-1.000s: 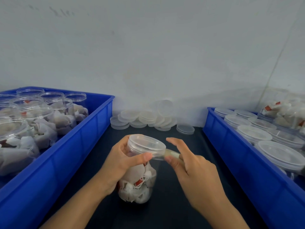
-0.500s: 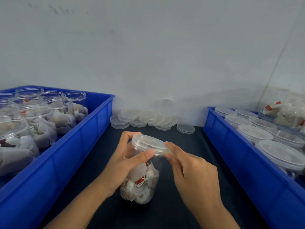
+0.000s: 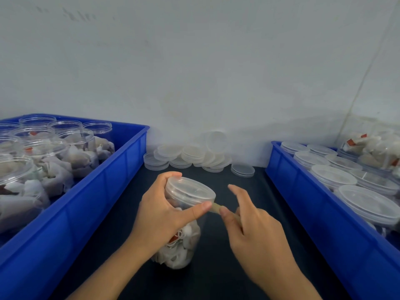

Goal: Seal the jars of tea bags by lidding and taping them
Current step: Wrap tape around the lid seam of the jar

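Dark table (image 3: pixel 249 213) between blue bins: left hand (image 3: pixel 160 215) grips the lidded jar (image 3: pixel 184 241) upright, thumb at its rim; right hand (image 3: pixel 253 232) now pinches tape (image 3: pixel 216 207) drawn away again, so sealing continues.

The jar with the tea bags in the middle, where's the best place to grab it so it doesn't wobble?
Grab the jar high on its clear wall, just under the lid, coming from its left side, as the left hand does now. The wall is round and fits a wrapped grip, and that leaves the right side free, where the right hand pinches the tape.
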A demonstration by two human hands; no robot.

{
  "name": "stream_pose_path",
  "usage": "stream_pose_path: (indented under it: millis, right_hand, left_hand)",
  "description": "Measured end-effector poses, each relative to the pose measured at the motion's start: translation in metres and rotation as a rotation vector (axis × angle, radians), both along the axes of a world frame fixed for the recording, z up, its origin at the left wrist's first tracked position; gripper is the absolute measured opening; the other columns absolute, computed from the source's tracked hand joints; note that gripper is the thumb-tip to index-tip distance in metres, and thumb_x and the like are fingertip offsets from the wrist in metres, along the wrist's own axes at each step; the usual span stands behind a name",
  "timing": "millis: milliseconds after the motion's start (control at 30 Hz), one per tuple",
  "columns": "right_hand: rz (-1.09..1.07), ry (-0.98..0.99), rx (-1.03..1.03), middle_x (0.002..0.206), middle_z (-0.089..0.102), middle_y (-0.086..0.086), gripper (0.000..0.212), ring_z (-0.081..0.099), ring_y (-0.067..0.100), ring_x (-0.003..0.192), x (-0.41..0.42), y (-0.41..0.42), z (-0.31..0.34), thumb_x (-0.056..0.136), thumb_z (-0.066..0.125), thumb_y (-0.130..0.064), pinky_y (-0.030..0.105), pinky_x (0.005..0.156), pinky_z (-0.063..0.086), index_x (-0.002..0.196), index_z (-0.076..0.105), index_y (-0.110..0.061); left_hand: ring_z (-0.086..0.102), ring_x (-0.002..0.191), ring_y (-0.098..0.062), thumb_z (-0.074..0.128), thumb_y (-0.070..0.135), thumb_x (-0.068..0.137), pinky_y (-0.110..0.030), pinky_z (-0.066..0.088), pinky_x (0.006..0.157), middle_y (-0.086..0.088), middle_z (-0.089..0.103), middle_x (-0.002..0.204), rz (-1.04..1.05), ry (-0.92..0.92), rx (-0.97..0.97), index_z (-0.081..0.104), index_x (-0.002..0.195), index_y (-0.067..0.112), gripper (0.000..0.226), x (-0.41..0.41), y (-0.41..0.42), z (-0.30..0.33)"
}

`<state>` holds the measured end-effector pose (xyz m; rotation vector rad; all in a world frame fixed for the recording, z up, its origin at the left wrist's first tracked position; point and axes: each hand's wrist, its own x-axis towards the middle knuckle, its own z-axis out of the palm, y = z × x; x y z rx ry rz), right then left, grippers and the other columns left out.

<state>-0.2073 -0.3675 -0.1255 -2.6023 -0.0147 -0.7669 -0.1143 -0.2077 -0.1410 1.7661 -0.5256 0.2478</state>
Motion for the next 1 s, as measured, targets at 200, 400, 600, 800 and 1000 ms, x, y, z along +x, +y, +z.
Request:
stream_pose_path:
  millis: [200, 400, 600, 800, 1000]
  right_hand:
    - [-0.007, -0.044, -0.065, 0.069, 0.044, -0.018, 0.053, 0.048, -0.001, 0.063, 0.001, -0.004, 0.008, 0.096, 0.025, -0.053, 0.016, 0.054, 0.036, 0.145, 0.021, -0.035]
    - [0.034, -0.053, -0.067, 0.072, 0.044, -0.018, 0.038, 0.047, 0.001, 0.067, 0.008, -0.002, 0.001, 0.099, 0.022, -0.049, 0.014, 0.055, 0.033, 0.133, 0.036, -0.040]
    - [-0.023, -0.076, -0.068, 0.096, 0.060, -0.016, 0.037, 0.057, 0.004, 0.084, 0.010, 0.009, -0.006, 0.101, 0.022, -0.047, 0.018, 0.070, 0.047, 0.127, 0.046, -0.039]
    - [-0.059, -0.075, -0.152, 0.087, 0.072, -0.004, 0.044, 0.068, 0.012, 0.068, 0.009, 0.019, -0.011, 0.084, 0.073, -0.021, 0.023, 0.055, 0.051, 0.127, 0.064, -0.017]
    - [-0.037, -0.093, -0.137, 0.095, 0.069, -0.008, 0.051, 0.066, 0.008, 0.075, 0.008, 0.018, -0.006, 0.092, 0.062, -0.027, 0.019, 0.061, 0.050, 0.141, 0.049, -0.023]
  left_hand:
    - [0.063, 0.094, 0.006, 0.078, 0.071, 0.036, -0.019, 0.054, 0.074, 0.022, 0.066, 0.098, -0.060, 0.062, -0.048, 0.055, 0.112, 0.037, 0.086, 0.003, 0.002, 0.003]
    - [0.065, 0.094, 0.000, 0.081, 0.061, 0.039, -0.020, 0.055, 0.074, 0.021, 0.067, 0.102, -0.133, 0.073, -0.069, 0.056, 0.114, 0.032, 0.085, 0.004, 0.004, 0.002]
    - [0.063, 0.105, -0.003, 0.079, 0.069, 0.045, -0.027, 0.054, 0.085, 0.020, 0.065, 0.111, -0.164, 0.026, -0.026, 0.051, 0.122, 0.039, 0.087, 0.001, 0.007, -0.002]
    - [0.051, 0.109, 0.014, 0.065, 0.092, 0.035, -0.012, 0.040, 0.086, 0.034, 0.054, 0.114, -0.065, -0.040, 0.139, 0.032, 0.129, 0.055, 0.107, -0.003, 0.007, 0.000]
    - [0.053, 0.100, 0.014, 0.072, 0.080, 0.035, -0.015, 0.045, 0.081, 0.036, 0.055, 0.105, 0.050, -0.061, 0.087, 0.042, 0.116, 0.051, 0.092, -0.005, -0.002, -0.002]
